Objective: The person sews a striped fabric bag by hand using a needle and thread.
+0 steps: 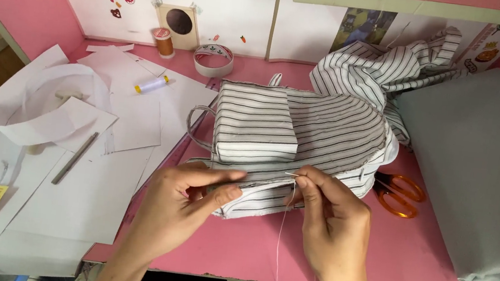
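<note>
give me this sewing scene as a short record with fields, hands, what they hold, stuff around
surface: pink table
left hand: left hand pinches the near edge of the striped fabric bag
right hand: right hand holds a needle at the same edge, fingertips closed on it
thread: white thread hangs from the needle toward the table edge
right of bag: orange-handled scissors, partly under the fabric; grey fabric sheet
left of bag: white paper patterns, metal ruler
back: tape roll, brown thread spool
</note>
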